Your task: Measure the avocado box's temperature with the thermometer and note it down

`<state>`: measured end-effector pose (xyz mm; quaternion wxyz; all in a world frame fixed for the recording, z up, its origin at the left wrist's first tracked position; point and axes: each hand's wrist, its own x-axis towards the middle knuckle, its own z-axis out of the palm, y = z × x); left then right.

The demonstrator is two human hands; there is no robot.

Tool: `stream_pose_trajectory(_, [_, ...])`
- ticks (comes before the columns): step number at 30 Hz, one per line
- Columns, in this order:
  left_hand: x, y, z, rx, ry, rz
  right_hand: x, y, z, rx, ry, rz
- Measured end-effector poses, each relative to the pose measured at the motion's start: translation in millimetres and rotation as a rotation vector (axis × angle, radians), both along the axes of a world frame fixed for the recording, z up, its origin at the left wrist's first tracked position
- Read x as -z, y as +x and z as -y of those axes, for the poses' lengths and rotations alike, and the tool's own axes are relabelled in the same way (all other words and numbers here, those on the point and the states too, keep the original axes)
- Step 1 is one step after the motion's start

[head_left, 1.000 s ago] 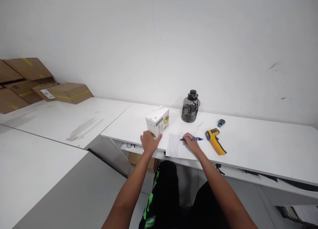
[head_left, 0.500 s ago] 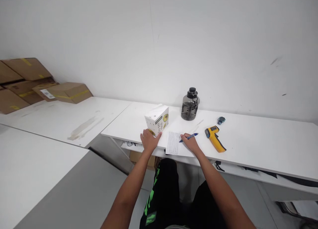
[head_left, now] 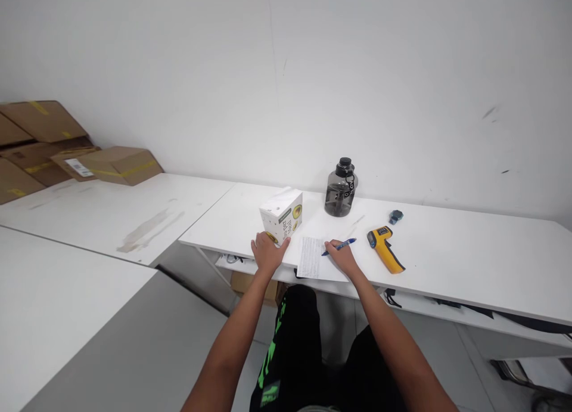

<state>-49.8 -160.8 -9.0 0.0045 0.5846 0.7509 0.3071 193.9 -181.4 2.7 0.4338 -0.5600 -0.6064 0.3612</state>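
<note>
My left hand (head_left: 268, 252) grips the near lower end of a white carton (head_left: 282, 214) with avocado pictures, thumb on its right side and fingers on its left. The carton rests tilted on the white table. In my right hand (head_left: 342, 257) is a blue pen (head_left: 339, 246), its tip low over a sheet of paper (head_left: 310, 258) covered in small handwriting. The sheet lies at the table's front edge, to the right of the carton. Part of it is hidden under my right hand.
A dark water bottle (head_left: 341, 188) stands behind the paper. To the right lie a yellow infrared thermometer (head_left: 385, 250) and a dark watch-like item (head_left: 395, 216). Cardboard boxes (head_left: 123, 164) are stacked at the far left. Below the tabletop (head_left: 469, 257) runs a shelf with cables.
The view has shifted very slightly. Both hands, the carton and the pen keep almost the same places.
</note>
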Motion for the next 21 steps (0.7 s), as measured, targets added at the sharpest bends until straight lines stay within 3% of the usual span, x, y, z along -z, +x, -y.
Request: stream_pose_trajectory(21, [7.2,-3.2,-2.7,-0.008,0.052,-0.078,4.2,-1.6,-1.4,0.011,0.016,-0.023])
